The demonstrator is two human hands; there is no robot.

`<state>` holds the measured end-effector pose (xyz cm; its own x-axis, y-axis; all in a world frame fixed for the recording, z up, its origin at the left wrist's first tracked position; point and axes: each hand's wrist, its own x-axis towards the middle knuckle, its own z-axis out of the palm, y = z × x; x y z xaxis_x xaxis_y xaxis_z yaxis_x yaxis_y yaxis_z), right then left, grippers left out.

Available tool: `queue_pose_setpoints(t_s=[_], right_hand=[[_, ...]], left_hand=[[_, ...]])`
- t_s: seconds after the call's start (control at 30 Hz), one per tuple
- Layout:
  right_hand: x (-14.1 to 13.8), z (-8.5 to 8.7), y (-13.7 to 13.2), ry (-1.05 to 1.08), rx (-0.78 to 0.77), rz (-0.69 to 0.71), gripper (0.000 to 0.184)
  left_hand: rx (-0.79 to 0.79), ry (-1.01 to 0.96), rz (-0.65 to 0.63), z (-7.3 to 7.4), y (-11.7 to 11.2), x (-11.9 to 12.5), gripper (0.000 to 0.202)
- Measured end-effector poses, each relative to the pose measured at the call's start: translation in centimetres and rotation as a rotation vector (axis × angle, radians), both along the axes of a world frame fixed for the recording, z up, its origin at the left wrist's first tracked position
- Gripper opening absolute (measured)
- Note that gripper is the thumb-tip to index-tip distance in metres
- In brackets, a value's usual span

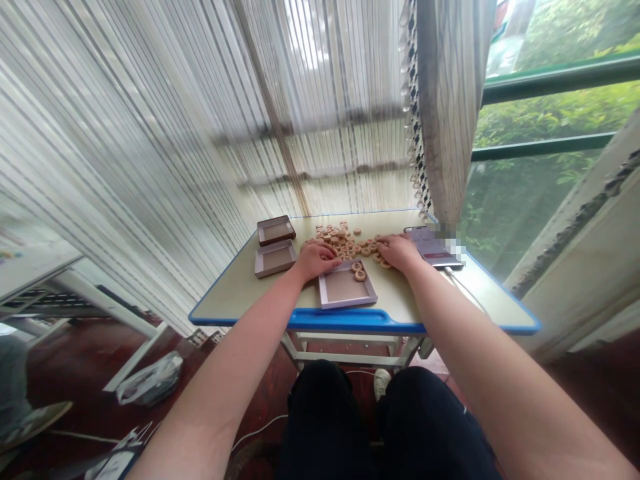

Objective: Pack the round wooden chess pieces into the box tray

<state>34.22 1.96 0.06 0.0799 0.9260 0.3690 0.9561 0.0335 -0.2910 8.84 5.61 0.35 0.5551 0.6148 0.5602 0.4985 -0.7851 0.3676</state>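
Observation:
Several round wooden pieces (336, 236) lie heaped at the far middle of a small beige table (235, 293) with a blue edge. My left hand (315, 258) rests on the near left side of the heap, fingers curled over pieces. My right hand (397, 251) lies on the heap's right side, fingers bent down onto pieces. Between my hands sits a shallow pale tray (346, 288) holding two pieces (359, 271) at its far edge. What each hand grips is too small to make out.
Two brown box halves (275, 230) (275, 259) lie at the table's left. A phone (434, 247) with a cable lies at the right. Striped curtains hang behind; a window is at the right. Another table (45, 267) and a bag (150, 380) stand left.

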Motion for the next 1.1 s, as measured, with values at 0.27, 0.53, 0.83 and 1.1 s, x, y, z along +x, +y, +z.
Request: queue_pose_setpoints(t_s=[0.27, 0.53, 0.83, 1.1], right_hand=[[-0.1, 0.0, 0.4, -0.018, -0.014, -0.118, 0.038], [0.4, -0.7, 1.8, 0.145, -0.022, -0.082, 0.031], [-1.5, 1.9, -0.2, 0.774, 0.112, 0.101, 0.032], [-3.1, 2.4, -2.0, 0.827, -0.074, 0.246, 0.033]], left_hand=[[-0.043, 0.035, 0.009, 0.2, -0.6, 0.0, 0.015], [-0.12, 0.074, -0.132, 0.8, -0.5, -0.1, 0.012], [-0.046, 0.072, -0.118, 0.7, 0.0, -0.1, 0.012], [-0.044, 0.016, -0.083, 0.4, 0.1, 0.0, 0.012]])
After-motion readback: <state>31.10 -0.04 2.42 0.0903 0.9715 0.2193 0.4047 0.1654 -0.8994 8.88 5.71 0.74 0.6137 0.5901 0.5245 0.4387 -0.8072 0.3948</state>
